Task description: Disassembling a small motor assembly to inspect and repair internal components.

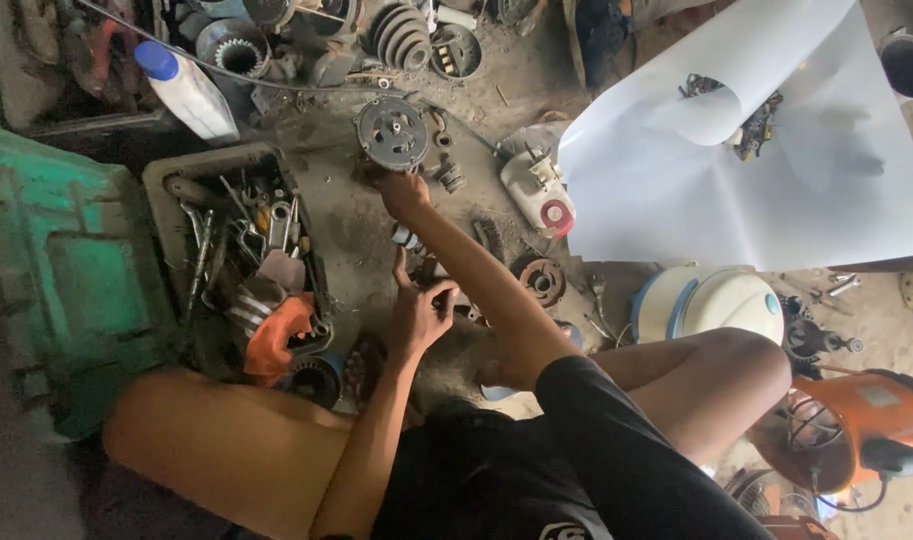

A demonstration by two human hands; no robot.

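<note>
**A:** What does the head view show, and how many of each thing?

**B:** A person sits on a dirty workshop floor (356,215), seen from above. One round metal disc (392,131) lies on the floor ahead of them. One open tray of tools (238,250) sits to their left, with one orange rag (281,335) at its near end. One white bottle with a blue cap (181,88) lies beyond the tray. One large white sheet (756,180) is spread to the right, and one white and blue round housing (711,303) sits just below it.

**A:** And the two hands?

**B:** The right hand (404,190) is stretched far forward, arm nearly straight, touching the near edge of the disc. I cannot tell whether its fingers are curled or spread. The left hand (421,310) is closer in, elbow bent, fingers half curled around a small metal part (408,238) region; whether it truly holds anything is unclear.
</note>
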